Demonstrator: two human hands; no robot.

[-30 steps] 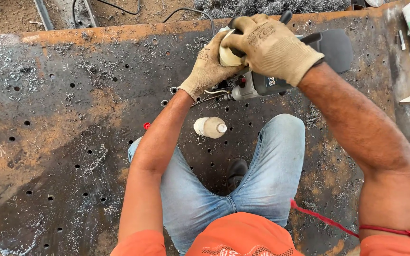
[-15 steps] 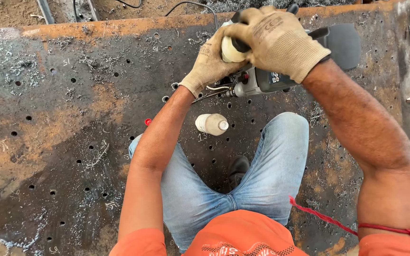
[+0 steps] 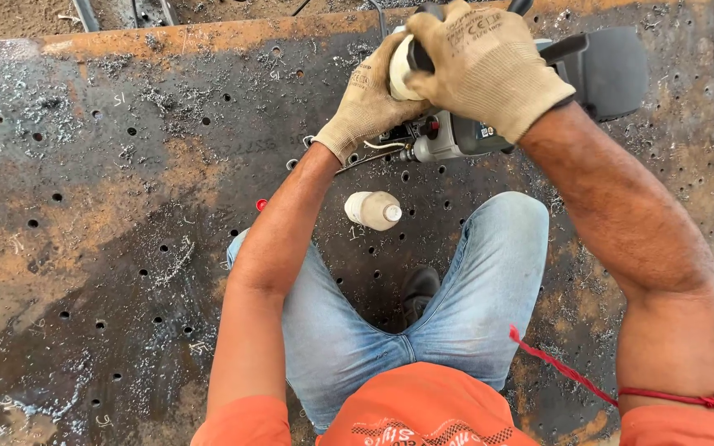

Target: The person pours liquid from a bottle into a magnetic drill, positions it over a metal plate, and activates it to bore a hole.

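- Drill machine (image 3: pixel 464 132): grey and black power tool, upper centre of the frame, standing on the plate just beyond the person's knees. A black block-shaped part of it (image 3: pixel 601 70) reaches toward the upper right. Its bit is hidden under the hands.
- Right hand (image 3: pixel 489 62): tan work glove, closed over the top of the machine, fingers wrapped around a dark handle.
- Left hand (image 3: pixel 369 103): tan work glove, closed against the machine's left side, beside a pale rounded knob (image 3: pixel 400 70).
- Steel plate (image 3: pixel 109 215): rusty, dark, dotted with many drilled holes, chalk marks and metal swarf, filling most of the frame.
- Risk, judged: loose swarf lies thick near the tool; it could cut bare forearms or catch in a glove if the spindle turns.
- Risk, judged: the knees sit close on either side of the machine; a jammed bit could kick the body sideways into a leg.
- Risk, judged: the thin cable (image 3: pixel 365 157) trailing at the machine's base could snag.
- Container: small pale plastic bottle (image 3: pixel 372 210), centre of the frame, lying on its side between the knees, cap toward the right. Contents cannot be told; a knock could roll it.
- Red cord (image 3: pixel 564 367): hangs at the right wrist, lower right.
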